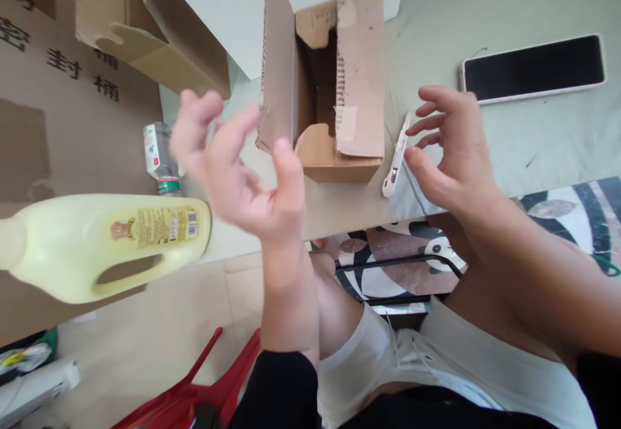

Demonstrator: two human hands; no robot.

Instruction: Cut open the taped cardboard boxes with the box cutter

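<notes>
My left hand [242,170] is raised with its fingers apart and loosely bent, holding nothing; it looks a little blurred. Beyond it stands a small cardboard box [359,66] with its top flaps up and a dark inside. My right hand [449,144] hovers to the right of the box, fingers curved and apart, with nothing in it. Close to its fingertips, a white box cutter [396,157] lies on the table. A phone [533,68] with a dark screen and pale case rests farther right.
At left, a pale yellow jug [63,241] lies on its side beside a clear bottle [158,157] with a green cap. A large printed carton [72,138] and another opened box [160,34] are behind them. A red chair [208,390] stands on the floor below.
</notes>
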